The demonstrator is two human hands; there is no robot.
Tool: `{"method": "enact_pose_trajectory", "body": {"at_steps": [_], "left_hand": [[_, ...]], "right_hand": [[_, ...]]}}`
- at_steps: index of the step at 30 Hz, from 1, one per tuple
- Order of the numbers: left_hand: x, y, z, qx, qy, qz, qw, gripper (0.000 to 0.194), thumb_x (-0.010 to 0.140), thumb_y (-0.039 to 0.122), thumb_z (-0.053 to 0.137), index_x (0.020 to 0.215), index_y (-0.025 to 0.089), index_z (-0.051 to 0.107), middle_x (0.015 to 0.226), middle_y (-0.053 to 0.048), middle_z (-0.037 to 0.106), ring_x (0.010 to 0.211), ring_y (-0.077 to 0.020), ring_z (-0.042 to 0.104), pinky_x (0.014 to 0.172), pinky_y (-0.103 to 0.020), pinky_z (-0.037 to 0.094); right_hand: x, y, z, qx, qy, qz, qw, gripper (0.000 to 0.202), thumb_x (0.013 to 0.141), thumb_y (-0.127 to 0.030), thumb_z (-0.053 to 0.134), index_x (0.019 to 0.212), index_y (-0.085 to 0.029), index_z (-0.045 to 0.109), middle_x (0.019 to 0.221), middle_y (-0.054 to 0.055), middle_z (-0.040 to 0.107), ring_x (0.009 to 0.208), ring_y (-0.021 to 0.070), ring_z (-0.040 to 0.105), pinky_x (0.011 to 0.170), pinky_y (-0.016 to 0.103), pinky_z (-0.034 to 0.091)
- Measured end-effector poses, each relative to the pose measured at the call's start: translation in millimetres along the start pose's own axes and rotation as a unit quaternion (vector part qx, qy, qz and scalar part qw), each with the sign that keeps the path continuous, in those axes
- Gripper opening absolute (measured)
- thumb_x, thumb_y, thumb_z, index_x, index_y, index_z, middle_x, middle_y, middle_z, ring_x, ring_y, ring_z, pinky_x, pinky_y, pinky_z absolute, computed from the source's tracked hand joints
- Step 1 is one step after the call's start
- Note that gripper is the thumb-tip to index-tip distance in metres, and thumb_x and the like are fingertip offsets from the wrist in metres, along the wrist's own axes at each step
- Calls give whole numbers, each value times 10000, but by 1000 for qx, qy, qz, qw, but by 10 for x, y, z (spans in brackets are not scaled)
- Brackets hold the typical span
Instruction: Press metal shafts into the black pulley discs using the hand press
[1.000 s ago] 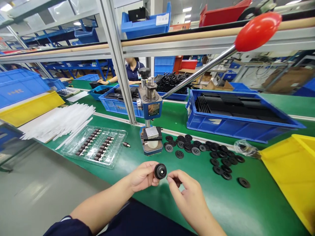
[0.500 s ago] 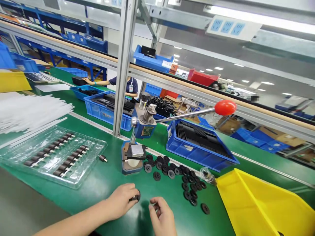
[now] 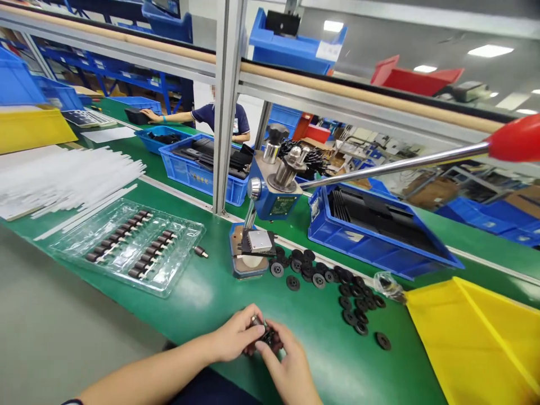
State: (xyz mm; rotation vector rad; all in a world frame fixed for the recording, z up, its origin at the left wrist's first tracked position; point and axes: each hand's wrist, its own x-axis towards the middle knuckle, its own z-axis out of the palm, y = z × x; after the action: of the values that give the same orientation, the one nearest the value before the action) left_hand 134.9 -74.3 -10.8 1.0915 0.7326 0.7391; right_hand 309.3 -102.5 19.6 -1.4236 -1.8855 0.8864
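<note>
My left hand (image 3: 238,337) and my right hand (image 3: 289,357) meet low over the green bench, fingertips closed around a small dark round part (image 3: 267,336). Fingers cover most of it, so its exact shape cannot be made out. Ahead of them stands a blue hand press (image 3: 275,194) with a red-knobbed lever, a black piece with a silver block (image 3: 259,241) at its base. Black ridged wheels (image 3: 319,280) lie scattered to its right. On the left, a clear plastic tray (image 3: 162,287) carries two rows of dark cylinders with pale shafts; one loose cylinder (image 3: 201,251) lies beside it.
Blue bins with black parts (image 3: 363,247) stand behind the press, and a metal post (image 3: 228,112) rises nearby. A yellow bin (image 3: 476,337) sits at right, white strips (image 3: 84,174) at left. Across the bench, a co-worker's hand (image 3: 152,115) touches a black box.
My hands, apart half a second ago with a dark round part in the left, have come together around a dark part. The camera view has shifted, bringing the press lever closer.
</note>
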Motion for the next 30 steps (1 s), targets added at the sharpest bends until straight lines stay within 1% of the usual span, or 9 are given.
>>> {"method": "enact_pose_trajectory", "body": {"at_steps": [3,5,10,15,18,21,25,27,30], "left_hand": [[8,15,-50,14,14,0,1000,431,869,586,518,955,165,474,658,42,500,485,-70,447,476,-200,365],[23,24,-90,14,26,-5,1000,475,868,613,496,955,146,511,674,22,521,505,-81,470,493,-212,385],[29,29,-119,36,39,-4,999,501,882,623,463,875,132,558,665,12,525,510,-75,451,495,-206,365],[18,13,-53,61,41,-40,997,620,841,731,402,790,134,565,555,12,515,439,-88,445,441,-215,347],[22,-7,-21,72,39,-52,995,677,821,773,369,746,133,574,510,9,505,418,-90,437,425,-216,337],[22,-3,-5,87,37,-52,994,687,831,770,348,685,133,562,477,14,480,410,-87,424,422,-214,315],[11,35,8,103,31,-36,994,646,878,708,349,729,125,584,504,13,500,431,-91,440,443,-216,332],[8,46,16,101,48,-29,993,624,901,676,339,720,129,580,472,22,486,415,-90,434,435,-213,326],[17,38,25,86,91,-51,991,629,908,673,307,637,151,530,391,33,448,346,-88,407,389,-209,294]], "right_hand": [[19,-64,16,1,28,5,1000,489,792,-398,709,1204,-169,579,976,66,665,782,159,627,729,274,545],[34,-93,28,-9,23,-16,1000,569,748,-385,758,1243,-189,556,1000,57,650,786,156,612,738,281,538],[55,-160,76,-28,15,-54,998,420,840,-368,671,1217,-210,575,977,53,636,767,144,587,694,267,521],[42,-185,75,-35,18,-47,998,417,853,-442,643,1173,-178,606,986,84,658,725,149,602,648,275,525],[20,-166,67,-38,35,-43,998,444,853,-468,632,1180,-170,615,1012,103,672,757,170,630,680,300,542],[1,-157,70,-33,43,-32,998,459,842,-477,638,1176,-162,621,1006,106,680,788,185,645,721,314,549],[-25,-159,63,-3,31,-12,999,455,840,-463,646,1189,-175,609,1017,89,674,761,163,633,717,298,546],[-49,-144,44,15,32,-13,999,469,848,-460,638,1214,-171,586,1023,91,666,786,166,633,728,298,548],[-91,-98,-1,61,32,-10,998,404,925,-420,528,1238,-166,546,1022,93,653,819,157,638,760,288,550]]}}
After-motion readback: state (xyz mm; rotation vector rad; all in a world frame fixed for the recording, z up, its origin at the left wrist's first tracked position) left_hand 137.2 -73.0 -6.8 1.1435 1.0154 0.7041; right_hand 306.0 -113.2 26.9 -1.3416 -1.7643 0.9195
